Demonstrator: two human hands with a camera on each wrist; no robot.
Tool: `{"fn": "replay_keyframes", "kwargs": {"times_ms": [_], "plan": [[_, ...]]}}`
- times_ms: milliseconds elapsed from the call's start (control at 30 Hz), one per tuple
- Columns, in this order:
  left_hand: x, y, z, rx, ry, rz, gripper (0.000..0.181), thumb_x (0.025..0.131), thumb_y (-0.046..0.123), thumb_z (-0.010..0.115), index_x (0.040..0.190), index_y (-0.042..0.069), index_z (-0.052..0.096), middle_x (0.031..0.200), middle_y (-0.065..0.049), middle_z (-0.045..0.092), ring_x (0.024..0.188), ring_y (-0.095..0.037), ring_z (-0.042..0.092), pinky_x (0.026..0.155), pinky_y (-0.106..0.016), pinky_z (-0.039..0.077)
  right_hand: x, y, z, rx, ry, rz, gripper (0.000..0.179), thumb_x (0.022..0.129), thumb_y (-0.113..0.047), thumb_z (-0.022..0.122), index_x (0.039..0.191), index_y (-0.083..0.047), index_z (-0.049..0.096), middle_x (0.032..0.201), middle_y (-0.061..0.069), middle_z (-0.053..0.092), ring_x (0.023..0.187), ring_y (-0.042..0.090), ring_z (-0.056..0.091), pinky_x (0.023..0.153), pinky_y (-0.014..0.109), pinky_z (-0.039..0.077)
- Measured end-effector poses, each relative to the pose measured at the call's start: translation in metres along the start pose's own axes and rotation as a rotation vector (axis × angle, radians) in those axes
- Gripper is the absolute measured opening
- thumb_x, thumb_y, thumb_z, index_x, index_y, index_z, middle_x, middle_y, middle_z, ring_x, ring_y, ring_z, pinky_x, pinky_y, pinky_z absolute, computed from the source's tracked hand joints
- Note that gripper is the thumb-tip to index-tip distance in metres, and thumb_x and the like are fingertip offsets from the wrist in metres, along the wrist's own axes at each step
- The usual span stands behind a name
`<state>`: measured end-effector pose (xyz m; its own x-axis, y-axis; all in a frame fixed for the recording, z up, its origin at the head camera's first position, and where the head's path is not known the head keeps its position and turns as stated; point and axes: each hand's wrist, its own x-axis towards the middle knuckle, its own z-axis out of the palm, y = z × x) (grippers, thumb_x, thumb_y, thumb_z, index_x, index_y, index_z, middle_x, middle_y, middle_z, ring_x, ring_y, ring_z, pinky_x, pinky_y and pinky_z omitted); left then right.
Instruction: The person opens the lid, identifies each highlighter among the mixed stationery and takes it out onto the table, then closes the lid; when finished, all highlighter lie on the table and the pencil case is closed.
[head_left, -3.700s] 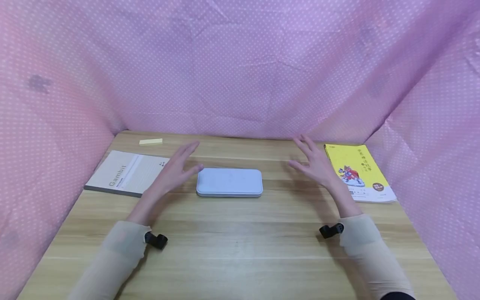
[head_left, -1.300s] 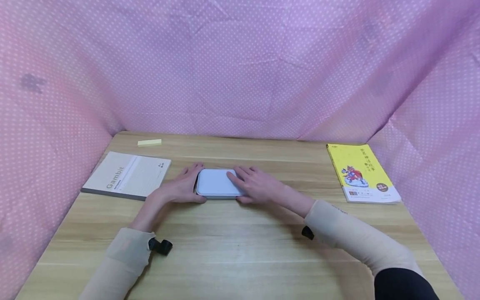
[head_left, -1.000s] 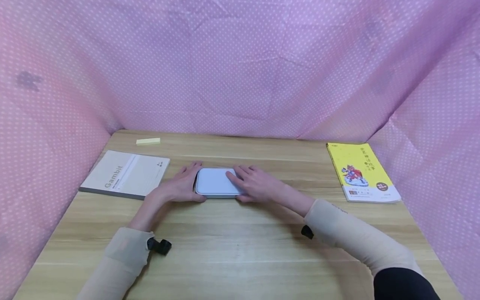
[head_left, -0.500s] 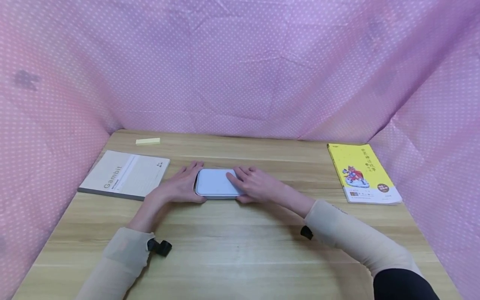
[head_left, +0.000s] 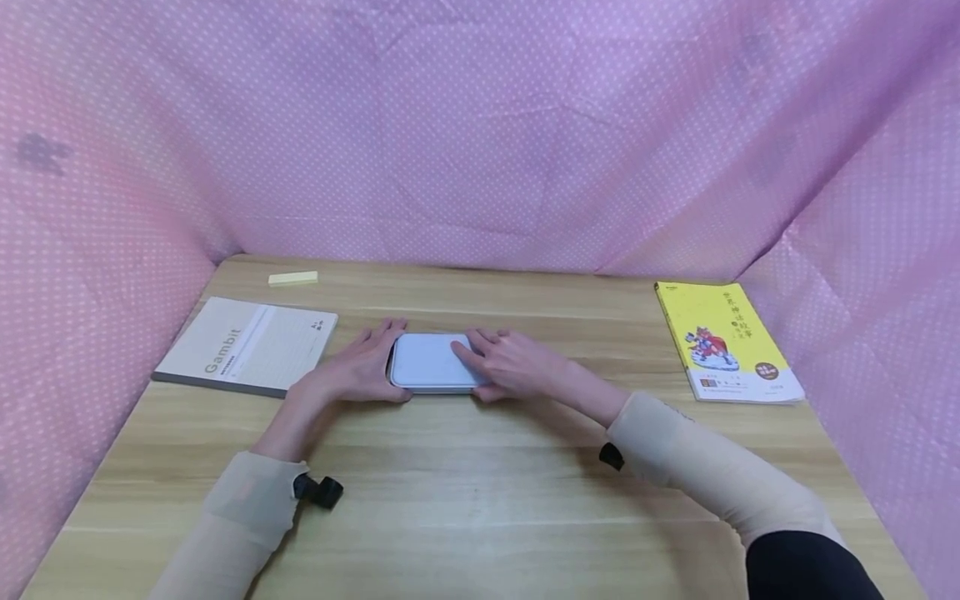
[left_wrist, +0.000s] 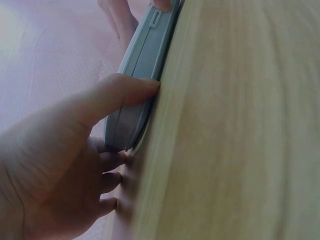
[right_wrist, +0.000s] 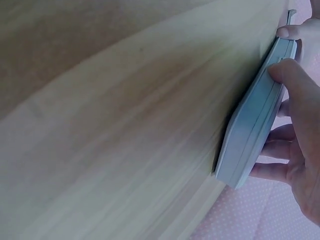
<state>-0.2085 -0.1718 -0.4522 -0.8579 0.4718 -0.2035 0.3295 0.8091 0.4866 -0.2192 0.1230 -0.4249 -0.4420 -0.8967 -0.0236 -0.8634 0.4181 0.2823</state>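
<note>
Both grips are closed on the pale blue case (head_left: 429,363), which lies flat on the wooden bench (head_left: 480,492). By the left hand (head_left: 358,369) the case's left end is held: in the left wrist view its thumb (left_wrist: 120,95) is pressed against the near long edge of the case (left_wrist: 142,75), while the curled fingers (left_wrist: 107,180) are wrapped round the end. By the right hand (head_left: 517,371) the case's right half is covered and clasped; in the right wrist view the thumb (right_wrist: 292,75) is laid along the seam on the near edge of the case (right_wrist: 255,125) and the fingers (right_wrist: 272,152) are hooked over the far side. Between the two hands a bare stretch of the lid is left showing.

Just beyond the left hand, on its outer side, a grey notebook (head_left: 246,345) marked "Gambit" is laid flat, and farther off behind it a small yellow pad (head_left: 292,278) is seen. Well apart from the right hand, on its outer side, a yellow book (head_left: 723,340) is placed. Pink dotted cloth (head_left: 480,133) is hung round the bench.
</note>
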Motion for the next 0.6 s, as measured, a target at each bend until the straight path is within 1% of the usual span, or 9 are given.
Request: {"fn": "replay_keyframes", "kwargs": {"times_ms": [133, 333, 500, 600], "plan": [[-0.0009, 0.0003, -0.0007, -0.001, -0.001, -0.002, 0.123, 0.077, 0.049, 0.081, 0.163, -0.002, 0.009, 0.17, -0.031, 0.008, 0.159, -0.046, 0.011, 0.131, -0.061, 0.012, 0.001, 0.0017, -0.0005, 0.016, -0.003, -0.007, 0.072, 0.098, -0.056, 0.057, 0.15, -0.008, 0.048, 0.132, 0.017, 0.06, 0.103, 0.025, 0.071, 0.076, 0.035, 0.063], [0.0002, -0.0001, 0.0006, -0.014, -0.003, -0.009, 0.123, 0.076, 0.049, 0.081, 0.164, 0.0, 0.01, 0.171, -0.03, 0.009, 0.16, -0.046, 0.011, 0.131, -0.061, 0.011, 0.0002, 0.0041, -0.0016, 0.039, 0.004, -0.011, 0.07, 0.098, -0.055, 0.058, 0.15, -0.009, 0.048, 0.129, 0.015, 0.059, 0.094, 0.023, 0.07, 0.071, 0.034, 0.062], [0.002, -0.0022, 0.0008, -0.012, 0.0, 0.004, 0.122, 0.076, 0.047, 0.082, 0.163, -0.002, 0.011, 0.171, -0.029, 0.009, 0.16, -0.045, 0.01, 0.132, -0.061, 0.01, 0.0013, 0.0064, -0.0022, 0.049, -0.001, -0.016, 0.072, 0.097, -0.057, 0.057, 0.151, -0.01, 0.047, 0.131, 0.015, 0.059, 0.098, 0.023, 0.07, 0.072, 0.033, 0.062], [0.0032, -0.0018, 0.0002, -0.011, -0.002, 0.007, 0.123, 0.076, 0.047, 0.082, 0.163, -0.002, 0.011, 0.171, -0.029, 0.009, 0.16, -0.045, 0.009, 0.132, -0.061, 0.009, 0.0006, 0.008, -0.0022, 0.068, -0.008, -0.016, 0.073, 0.097, -0.057, 0.058, 0.151, -0.01, 0.047, 0.132, 0.015, 0.06, 0.097, 0.022, 0.07, 0.071, 0.033, 0.062]]}}
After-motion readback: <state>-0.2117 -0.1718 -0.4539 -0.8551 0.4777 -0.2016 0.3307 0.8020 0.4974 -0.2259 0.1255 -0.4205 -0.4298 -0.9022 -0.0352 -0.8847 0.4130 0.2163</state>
